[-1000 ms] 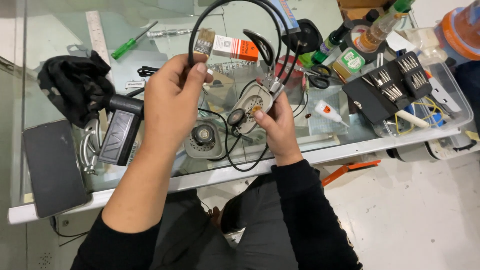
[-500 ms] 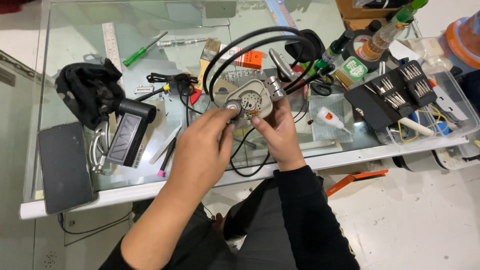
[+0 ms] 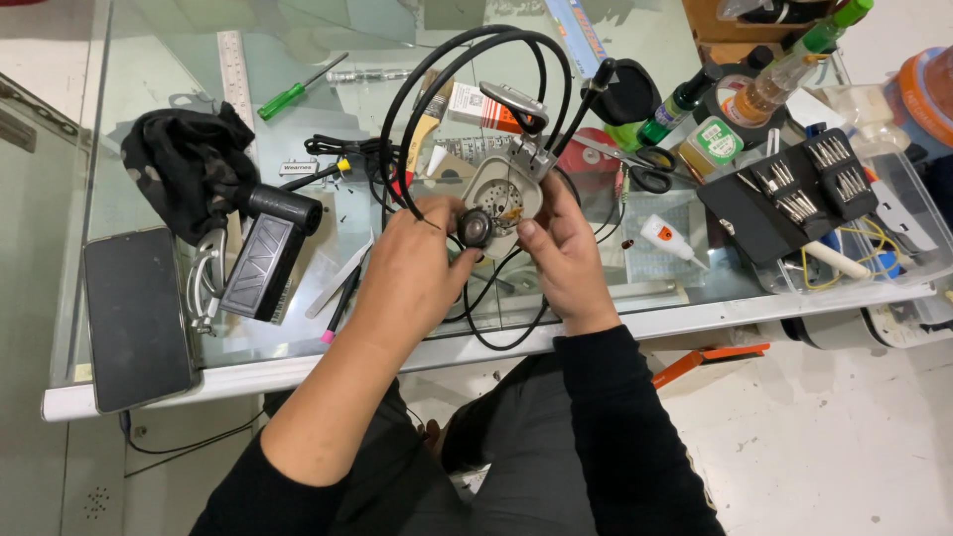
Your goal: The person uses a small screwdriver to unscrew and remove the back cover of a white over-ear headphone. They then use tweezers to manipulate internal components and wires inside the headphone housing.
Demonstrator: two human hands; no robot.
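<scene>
Head view: left hand (image 3: 412,268) now pinching round speaker (image 3: 475,229), right hand (image 3: 561,248) still gripping earcup (image 3: 506,189).

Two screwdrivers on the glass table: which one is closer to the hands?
The black-handled screwdriver with the yellow collar, just above the left hand. The green-handled one lies farther back, beside the metal ruler.

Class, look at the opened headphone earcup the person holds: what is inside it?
Inside the earcup, a pale shell, show small holes and an orange-tinted spot. The round speaker in the left hand and the right hand cover its lower part.
</scene>
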